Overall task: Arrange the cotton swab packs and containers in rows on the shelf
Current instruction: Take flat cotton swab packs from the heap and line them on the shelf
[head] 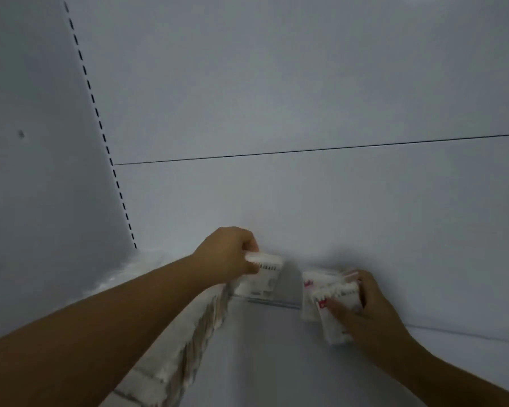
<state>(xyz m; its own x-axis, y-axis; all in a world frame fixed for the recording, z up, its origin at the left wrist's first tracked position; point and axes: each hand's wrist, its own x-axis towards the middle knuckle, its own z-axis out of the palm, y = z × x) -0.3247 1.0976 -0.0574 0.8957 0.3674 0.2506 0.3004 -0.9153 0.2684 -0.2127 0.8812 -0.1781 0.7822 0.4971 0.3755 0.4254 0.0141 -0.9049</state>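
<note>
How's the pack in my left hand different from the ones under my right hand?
The left hand pinches one pack by its top; the right hand holds a bunch of packs. The left pack stands upright; the right bunch leans. The left pack shows dark print; the right bunch shows red marks. Both are white.

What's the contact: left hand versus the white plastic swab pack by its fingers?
Touching. Head view: left hand pinches the white swab pack by its top.

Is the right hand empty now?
No, the right hand pinches a cotton swab pack between thumb and fingers.
</note>
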